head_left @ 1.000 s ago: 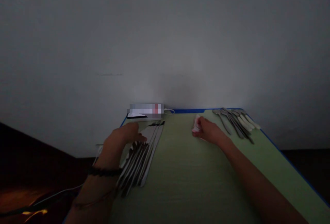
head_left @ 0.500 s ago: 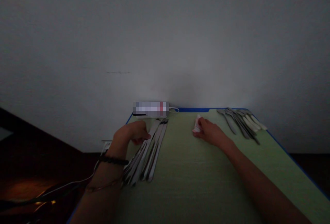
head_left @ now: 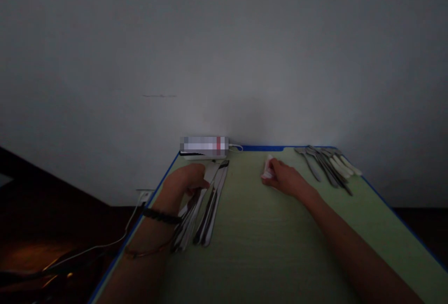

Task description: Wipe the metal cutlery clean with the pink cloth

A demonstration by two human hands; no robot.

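Observation:
On the left of the table lies a pile of metal table knives (head_left: 209, 215), their handles pointing toward me. My left hand (head_left: 189, 180) is closed over the far part of the pile, with thumb and fingers pinching a knife near its blade; the fingertips are partly hidden. My right hand (head_left: 285, 178) rests at the middle of the table, fingers pressed round a small folded white cloth (head_left: 268, 168), perhaps a tissue.
Several forks (head_left: 324, 166), some with white handles, lie at the far right of the green table (head_left: 266, 238). At the back left stands a white box-like device (head_left: 205, 147) with a cable (head_left: 238, 147). A wall (head_left: 245, 61) rises behind; a socket (head_left: 144, 196) is at left.
My left hand has shifted a little right and farther over the knives, and some of them have moved slightly with it. The right hand and its cloth have stayed put.

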